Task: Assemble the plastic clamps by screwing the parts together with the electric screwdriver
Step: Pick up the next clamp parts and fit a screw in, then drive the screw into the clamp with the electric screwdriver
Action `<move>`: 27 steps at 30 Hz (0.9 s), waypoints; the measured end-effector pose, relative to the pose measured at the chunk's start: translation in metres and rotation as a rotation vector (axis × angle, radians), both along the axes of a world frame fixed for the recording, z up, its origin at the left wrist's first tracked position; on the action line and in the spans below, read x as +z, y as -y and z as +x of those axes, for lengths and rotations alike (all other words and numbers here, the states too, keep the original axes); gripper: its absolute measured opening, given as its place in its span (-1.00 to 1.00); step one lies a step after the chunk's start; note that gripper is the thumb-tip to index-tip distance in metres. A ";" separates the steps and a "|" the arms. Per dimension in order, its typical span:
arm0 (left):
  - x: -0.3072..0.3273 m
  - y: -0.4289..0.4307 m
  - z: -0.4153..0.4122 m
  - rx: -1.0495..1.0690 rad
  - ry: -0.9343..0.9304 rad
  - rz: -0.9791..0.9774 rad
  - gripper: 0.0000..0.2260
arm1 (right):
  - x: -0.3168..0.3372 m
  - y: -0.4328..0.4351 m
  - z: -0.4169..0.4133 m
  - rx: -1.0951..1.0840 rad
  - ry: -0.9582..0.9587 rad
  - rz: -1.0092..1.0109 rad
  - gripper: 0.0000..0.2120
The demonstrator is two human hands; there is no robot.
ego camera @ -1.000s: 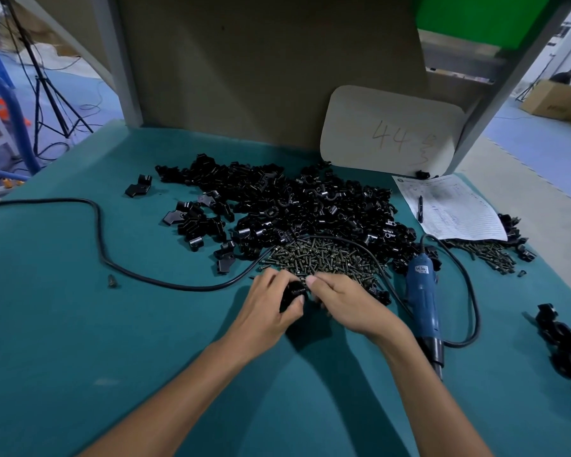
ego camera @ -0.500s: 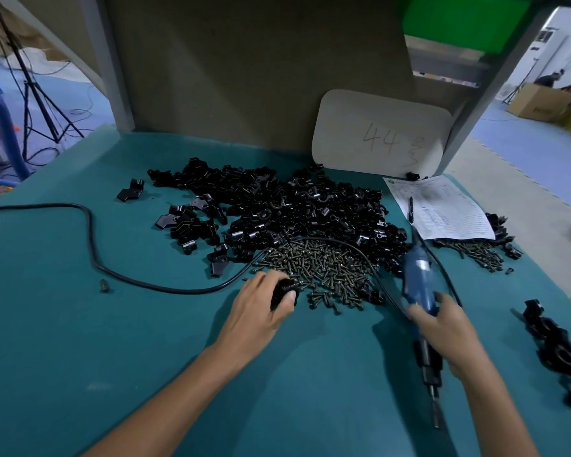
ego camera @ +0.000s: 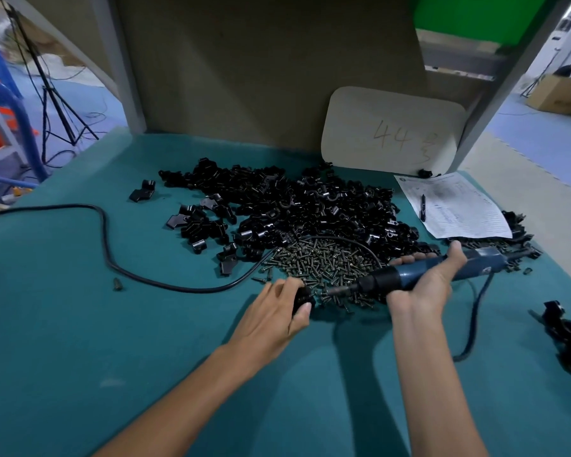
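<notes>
A small black plastic clamp (ego camera: pixel 302 300) is being gripped in the curled fingers of the left hand (ego camera: pixel 274 315), at the 6 o'clock rim of the heap of dark metal screws (ego camera: pixel 323 262). The teal bench (ego camera: pixel 80 324) is lying bare toward 6 and 8 o'clock. The blue electric screwdriver (ego camera: pixel 485 262), pointing to 6 o'clock half a second ago, is now being held level in the right hand (ego camera: pixel 422 285), fingers wrapped round it, with the bit aimed at 9 o'clock toward the clamp.

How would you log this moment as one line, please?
left hand: holds black clamp | right hand: grips electric screwdriver | bit: points at clamp
</notes>
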State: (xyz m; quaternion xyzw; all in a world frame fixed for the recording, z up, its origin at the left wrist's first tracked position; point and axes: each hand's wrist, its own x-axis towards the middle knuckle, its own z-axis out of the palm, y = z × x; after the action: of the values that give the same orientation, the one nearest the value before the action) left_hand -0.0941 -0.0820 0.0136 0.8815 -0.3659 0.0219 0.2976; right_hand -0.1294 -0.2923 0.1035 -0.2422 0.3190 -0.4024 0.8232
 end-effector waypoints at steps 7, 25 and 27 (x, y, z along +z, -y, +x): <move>0.002 0.001 0.000 0.000 0.009 0.062 -0.73 | -0.012 -0.007 0.008 -0.017 0.031 -0.017 -0.65; 0.000 -0.002 0.006 -0.052 -0.056 -0.092 -0.52 | -0.009 -0.017 0.023 0.158 0.280 -0.129 -0.70; -0.002 -0.002 0.006 -0.030 -0.021 -0.086 -0.53 | -0.002 -0.021 0.028 0.071 0.131 -0.123 -0.70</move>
State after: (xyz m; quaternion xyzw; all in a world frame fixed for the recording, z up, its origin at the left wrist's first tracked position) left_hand -0.0876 -0.0797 0.0118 0.8625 -0.3747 0.0238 0.3392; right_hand -0.1011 -0.2717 0.1011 -0.2768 0.2303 -0.4068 0.8395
